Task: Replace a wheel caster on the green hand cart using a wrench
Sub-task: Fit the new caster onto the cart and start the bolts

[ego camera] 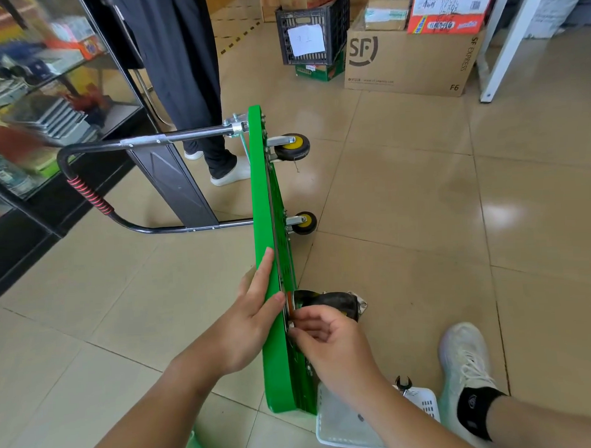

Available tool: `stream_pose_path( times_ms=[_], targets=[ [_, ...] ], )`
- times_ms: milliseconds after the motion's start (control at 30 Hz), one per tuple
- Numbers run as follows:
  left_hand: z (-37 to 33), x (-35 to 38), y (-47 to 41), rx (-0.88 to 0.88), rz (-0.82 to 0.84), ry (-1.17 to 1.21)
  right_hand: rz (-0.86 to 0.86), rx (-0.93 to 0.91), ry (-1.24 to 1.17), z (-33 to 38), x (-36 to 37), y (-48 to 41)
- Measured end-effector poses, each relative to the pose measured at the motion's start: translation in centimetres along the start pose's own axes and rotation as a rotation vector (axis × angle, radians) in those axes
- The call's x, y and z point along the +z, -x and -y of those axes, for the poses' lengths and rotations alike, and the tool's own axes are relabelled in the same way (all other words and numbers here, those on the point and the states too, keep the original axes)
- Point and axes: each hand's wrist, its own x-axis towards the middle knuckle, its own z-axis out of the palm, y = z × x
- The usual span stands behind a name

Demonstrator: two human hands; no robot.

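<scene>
Green hand cart (264, 198) stands on its long edge on the tiled floor, handle folded out to its left. White basket (343, 421) sits at the cart's near end. Left hand (247, 324) lies flat against the cart's deck, fingers straight and together. Right hand (329, 341) pinches a small metal part at the cart's underside, beside the dark caster (338, 301). Wrench (403, 384) rests in the basket.
</scene>
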Motion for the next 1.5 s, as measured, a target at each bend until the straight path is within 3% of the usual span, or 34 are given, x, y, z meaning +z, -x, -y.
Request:
stream_pose_path(
  times_ms=[567,700,800,967,1100,1233,1500],
  targets=[
    [0.3,0.0,-0.1,0.012,0.010,0.006,0.045,0.057,0.116,-0.1,-0.1,0.2],
    [0.3,0.0,-0.2,0.016,0.009,-0.010,0.033,0.069,-0.020,-0.5,0.0,0.6],
    [0.4,0.0,-0.2,0.015,0.005,-0.012,0.025,0.042,-0.053,-0.7,0.1,0.7],
    [0.4,0.0,-0.2,0.019,0.007,0.001,0.063,-0.010,0.102,-0.5,-0.6,0.0],
    [0.4,-0.1,-0.2,0.022,0.010,-0.005,0.079,-0.026,0.013,-0.6,-0.3,0.2],
    [0.3,0.0,-0.2,0.021,0.010,-0.006,0.092,-0.057,0.155,-0.8,-0.7,-0.2],
    [0.3,-0.1,-0.1,0.022,0.011,-0.020,0.078,-0.043,0.054,-1.4,-0.2,-0.3]
  ],
)
